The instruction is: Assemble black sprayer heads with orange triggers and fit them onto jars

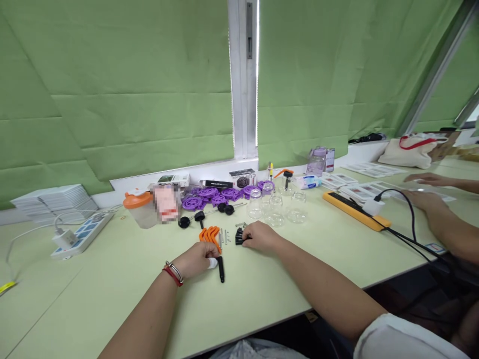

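Left wrist: red cord bracelet [171, 274] and silver metal bangle [175, 269] worn together. Left hand [194, 259]: white wrap on one fingertip. Right arm: white sleeve [404, 339] at upper arm; forearm bare

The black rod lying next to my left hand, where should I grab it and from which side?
Probably take the black rod near its middle, coming from above with fingers pinching across its width. It lies flat on the table, long axis running away from you. Its far end sits against the left hand by a white piece, so the near half is freer; its right side is open.
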Demonstrator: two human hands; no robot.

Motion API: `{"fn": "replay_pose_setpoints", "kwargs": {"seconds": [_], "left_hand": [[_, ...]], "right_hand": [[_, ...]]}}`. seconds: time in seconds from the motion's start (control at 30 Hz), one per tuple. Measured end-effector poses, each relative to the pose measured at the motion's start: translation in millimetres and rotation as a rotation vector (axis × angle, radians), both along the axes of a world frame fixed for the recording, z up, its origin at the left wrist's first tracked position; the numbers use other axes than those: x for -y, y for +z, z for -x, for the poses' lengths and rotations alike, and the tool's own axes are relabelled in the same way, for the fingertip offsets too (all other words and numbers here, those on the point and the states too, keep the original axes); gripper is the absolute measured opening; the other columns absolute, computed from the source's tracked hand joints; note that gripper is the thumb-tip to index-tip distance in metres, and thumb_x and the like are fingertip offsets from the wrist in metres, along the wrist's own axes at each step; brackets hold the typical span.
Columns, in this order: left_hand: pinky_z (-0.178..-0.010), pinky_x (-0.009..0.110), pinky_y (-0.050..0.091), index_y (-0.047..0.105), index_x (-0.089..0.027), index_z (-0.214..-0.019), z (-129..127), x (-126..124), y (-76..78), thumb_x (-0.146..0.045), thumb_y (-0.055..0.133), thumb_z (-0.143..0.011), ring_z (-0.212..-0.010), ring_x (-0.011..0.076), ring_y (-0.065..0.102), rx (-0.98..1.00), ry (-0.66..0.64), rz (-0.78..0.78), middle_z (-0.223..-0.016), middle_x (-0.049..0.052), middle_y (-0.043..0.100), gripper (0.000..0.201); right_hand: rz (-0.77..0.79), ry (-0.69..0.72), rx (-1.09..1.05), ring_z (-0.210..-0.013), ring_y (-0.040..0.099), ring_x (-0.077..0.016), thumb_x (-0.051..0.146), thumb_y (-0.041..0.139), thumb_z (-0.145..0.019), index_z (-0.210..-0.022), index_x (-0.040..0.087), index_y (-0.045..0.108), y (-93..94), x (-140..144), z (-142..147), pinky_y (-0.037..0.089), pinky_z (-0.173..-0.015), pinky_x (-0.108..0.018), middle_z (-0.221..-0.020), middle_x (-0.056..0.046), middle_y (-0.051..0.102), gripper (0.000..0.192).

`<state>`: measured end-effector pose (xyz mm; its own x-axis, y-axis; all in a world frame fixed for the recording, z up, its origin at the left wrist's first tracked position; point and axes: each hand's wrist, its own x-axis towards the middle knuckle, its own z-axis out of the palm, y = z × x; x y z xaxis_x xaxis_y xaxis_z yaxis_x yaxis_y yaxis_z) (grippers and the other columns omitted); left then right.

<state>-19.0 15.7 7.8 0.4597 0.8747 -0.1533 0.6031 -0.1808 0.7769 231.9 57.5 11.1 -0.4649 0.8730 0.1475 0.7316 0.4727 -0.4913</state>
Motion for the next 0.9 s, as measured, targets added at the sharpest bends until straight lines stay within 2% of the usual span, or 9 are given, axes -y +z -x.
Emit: {"fn": "replay_pose_setpoints", "kwargs": {"seconds": [0.17, 0.3, 0.4, 0.5, 0.57, 0.63, 0.73, 0.83, 0.9], "left_hand": [[-0.056, 0.025, 0.037, 0.06, -0.017, -0.074, 3.3, -0.9, 0.7, -0.028, 0.06, -0.066, -0.059, 0.0129, 0.045, 0.008, 0.009, 0.013, -0.068, 0.001, 0.054, 0.013], [-0.06, 0.027, 0.041, 0.059, -0.016, -0.077, 2.6, 0.7, 9.3, -0.029, 0.064, -0.066, -0.064, 0.0137, 0.05, 0.114, 0.031, 0.018, -0.072, 0.002, 0.056, 0.018], [-0.058, 0.025, 0.042, 0.057, -0.016, -0.098, -6.6, 3.4, 14.2, -0.032, 0.064, -0.069, -0.069, 0.0136, 0.052, 0.277, 0.108, -0.027, -0.082, 0.004, 0.057, 0.033], [-0.054, 0.023, 0.043, 0.05, -0.02, -0.117, -21.0, 5.9, 12.3, -0.037, 0.061, -0.074, -0.075, 0.0141, 0.054, 0.391, 0.165, -0.094, -0.102, 0.008, 0.055, 0.048], [-0.055, 0.025, 0.045, 0.055, -0.018, -0.111, -29.9, 7.8, 9.5, -0.04, 0.06, -0.075, -0.073, 0.0143, 0.053, 0.401, 0.164, -0.099, -0.097, 0.007, 0.057, 0.042], [-0.055, 0.026, 0.045, 0.059, -0.016, -0.1, -35.8, 9.5, 7.9, -0.041, 0.058, -0.077, -0.065, 0.0133, 0.052, 0.386, 0.17, -0.094, -0.079, 0.004, 0.057, 0.034], [-0.054, 0.026, 0.043, 0.058, -0.016, -0.093, -38.7, 10.6, 7.6, -0.042, 0.055, -0.079, -0.055, 0.011, 0.047, 0.37, 0.186, -0.108, -0.066, -0.001, 0.052, 0.03], [-0.055, 0.026, 0.043, 0.058, -0.016, -0.091, -37.0, 8.5, 5.8, -0.042, 0.053, -0.08, -0.056, 0.0111, 0.047, 0.356, 0.194, -0.159, -0.068, 0.0, 0.053, 0.029], [-0.061, 0.028, 0.044, 0.06, -0.016, -0.09, -35.2, 6.4, 3.4, -0.041, 0.052, -0.081, -0.062, 0.0128, 0.05, 0.339, 0.2, -0.212, -0.075, 0.001, 0.056, 0.027]], "right_hand": [[0.034, 0.049, 0.064, -0.06, 0.053, -0.0142, 0.027, 0.072, -0.064, -0.071, 0.022, 0.073, 2.0, 3.6, 2.8, 0.028, -0.05, -0.024, -0.07, -0.002, 0.067, 0.009], [0.077, 0.052, -0.047, -0.056, 0.05, -0.0126, 0.026, 0.069, -0.066, -0.068, 0.021, 0.072, 0.6, 3.8, 4.1, 0.029, -0.051, -0.024, -0.066, -0.002, 0.064, 0.007], [0.177, 0.066, -0.243, -0.052, 0.043, -0.01, 0.031, 0.064, -0.072, -0.075, 0.018, 0.071, -2.6, 4.3, 8.5, 0.03, -0.05, -0.023, -0.059, 0.001, 0.057, 0.015], [0.28, 0.159, -0.417, -0.052, 0.04, -0.0087, 0.033, 0.062, -0.075, -0.081, 0.016, 0.07, -6.1, 7.1, 15.0, 0.031, -0.051, -0.022, -0.058, 0.003, 0.053, 0.02], [0.32, 0.237, -0.471, -0.053, 0.04, -0.0083, 0.033, 0.062, -0.074, -0.08, 0.016, 0.069, -7.6, 9.9, 18.6, 0.032, -0.052, -0.022, -0.059, 0.003, 0.053, 0.02], [0.353, 0.292, -0.483, -0.053, 0.04, -0.0081, 0.033, 0.062, -0.074, -0.078, 0.015, 0.069, -8.1, 11.6, 20.1, 0.033, -0.052, -0.021, -0.06, 0.004, 0.053, 0.02], [0.366, 0.321, -0.51, -0.058, 0.047, -0.0095, 0.034, 0.064, -0.073, -0.079, 0.014, 0.069, -8.3, 8.2, 17.3, 0.038, -0.057, -0.023, -0.064, 0.002, 0.058, 0.021], [0.339, 0.284, -0.522, -0.063, 0.052, -0.0117, 0.035, 0.064, -0.073, -0.082, 0.014, 0.07, -10.2, -4.3, 8.2, 0.042, -0.062, -0.025, -0.07, -0.001, 0.063, 0.024], [0.253, 0.169, -0.502, -0.064, 0.053, -0.0124, 0.035, 0.061, -0.075, -0.085, 0.014, 0.07, -12.5, -15.7, -0.7, 0.042, -0.063, -0.025, -0.073, -0.002, 0.065, 0.025]]}}
